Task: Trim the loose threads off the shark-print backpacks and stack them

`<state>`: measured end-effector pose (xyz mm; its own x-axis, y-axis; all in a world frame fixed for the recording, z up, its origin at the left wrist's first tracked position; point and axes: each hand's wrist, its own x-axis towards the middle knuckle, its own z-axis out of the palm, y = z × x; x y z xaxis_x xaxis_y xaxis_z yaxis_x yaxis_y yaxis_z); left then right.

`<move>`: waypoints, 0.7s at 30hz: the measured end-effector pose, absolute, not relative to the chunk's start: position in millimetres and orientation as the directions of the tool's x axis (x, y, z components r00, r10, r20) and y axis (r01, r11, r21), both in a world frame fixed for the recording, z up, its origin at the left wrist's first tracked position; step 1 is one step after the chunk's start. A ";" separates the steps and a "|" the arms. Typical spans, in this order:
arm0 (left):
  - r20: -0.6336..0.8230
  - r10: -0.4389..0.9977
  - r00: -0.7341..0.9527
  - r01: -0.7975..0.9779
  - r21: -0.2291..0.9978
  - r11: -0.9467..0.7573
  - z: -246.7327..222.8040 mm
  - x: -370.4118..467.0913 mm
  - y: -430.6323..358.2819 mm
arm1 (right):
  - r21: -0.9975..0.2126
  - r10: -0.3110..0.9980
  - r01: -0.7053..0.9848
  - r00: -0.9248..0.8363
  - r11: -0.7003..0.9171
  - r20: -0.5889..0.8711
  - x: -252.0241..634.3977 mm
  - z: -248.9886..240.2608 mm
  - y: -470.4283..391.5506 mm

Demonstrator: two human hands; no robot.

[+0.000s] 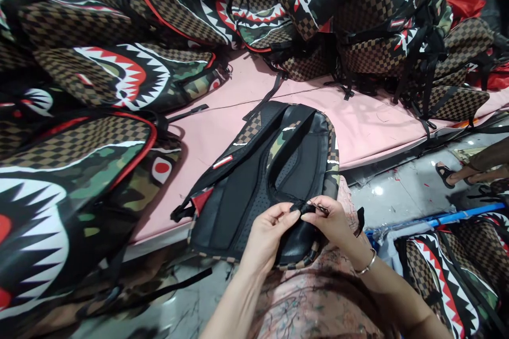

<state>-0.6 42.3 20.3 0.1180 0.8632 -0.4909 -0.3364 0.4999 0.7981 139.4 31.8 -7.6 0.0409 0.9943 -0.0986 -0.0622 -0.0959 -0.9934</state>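
Observation:
A backpack (246,196) lies with its black padded back and shoulder straps facing up, partly on the pink table and partly over my lap. One curved shoulder strap (278,156) runs down to my fingers. My left hand (272,228) pinches the black strap end (300,206) between thumb and fingers. Close beside it, my right hand (328,217) is closed on the same strap end, with a small dark piece showing between its fingertips. A bracelet is on my right wrist.
Checkered and camouflage backpacks (119,77) with shark-mouth prints are piled along the left and back of the pink table (374,132). More bags (449,275) sit at the lower right, near a blue bar (469,214). A person's sandaled foot (447,175) stands on the floor at right.

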 end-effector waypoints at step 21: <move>-0.520 0.841 0.153 -0.443 0.724 0.528 23.0 -5.5 43.1 | -0.986 0.975 0.097 0.190 -0.134 -0.114 160.6 -11.9 29.8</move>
<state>-5.5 43.1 23.0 0.1531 0.8406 -0.5196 -0.4431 0.5284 0.7242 160.6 29.8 -11.9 0.1905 0.9751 -0.1136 0.0969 -0.1338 -0.9863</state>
